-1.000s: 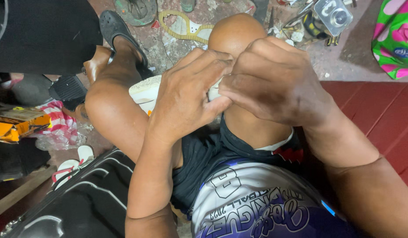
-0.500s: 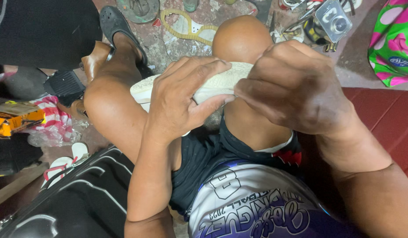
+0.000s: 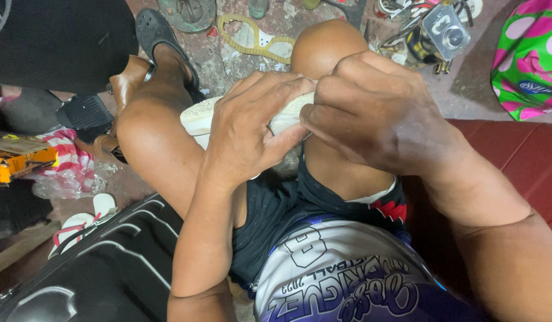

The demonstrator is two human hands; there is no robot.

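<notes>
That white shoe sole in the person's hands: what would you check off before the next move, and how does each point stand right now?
1. Left hand grips the white shoe sole: ok, fingers wrap over its top.
2. Right hand holds the sole's other end: ok, fingers curl tight against it.
3. Sole is braced: ok, it lies across the raised knees.
4. Tool in the right hand: cannot tell, the fingers hide whatever they pinch.
5. Sole's working edge in view: not ok, both hands cover most of it.
6. Floor ahead free of clutter: not ok, a yellow cut-out scrap and a black sandal lie there.
</notes>
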